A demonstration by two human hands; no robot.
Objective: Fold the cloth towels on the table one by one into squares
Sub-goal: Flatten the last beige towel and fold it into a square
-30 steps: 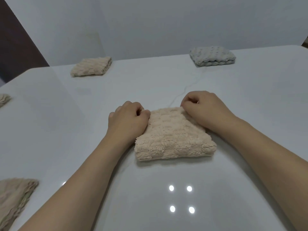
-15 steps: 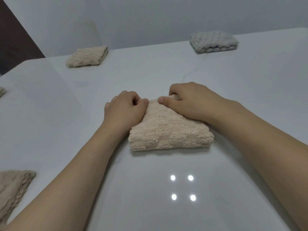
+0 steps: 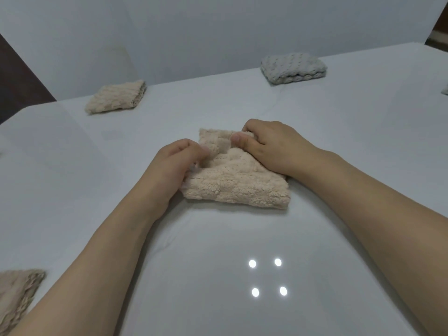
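Two bare hands work at one fluffy beige cloth towel [image 3: 236, 183] that lies partly folded near the middle of the glossy white table [image 3: 339, 146]. The left hand [image 3: 173, 163] has its fingers curled in at the towel's left edge, thumb tip against the pile, pinching the fabric there. The right hand [image 3: 271, 146] grips the far right corner, its thumb on top of the cloth and its fingers curled behind the raised edge, so that corner stands a little off the table. The near edge of this towel lies flat and thick, showing stacked layers, while the far part is rumpled between the two hands. Both bare forearms run back toward the camera on either side of the towel.

Farther out, a folded beige towel [image 3: 116, 98] sits near the far left edge of the table, well apart from the hands. A folded grey-white textured towel [image 3: 293, 67] rests near the far right edge. At the near left corner a wrinkled beige towel [image 3: 17, 294] lies partly cut off by the picture's edge. Four small bright light reflections [image 3: 266, 277] shine on the tabletop in front of the worked towel. A pale grey wall [image 3: 218, 27] rises behind the table.
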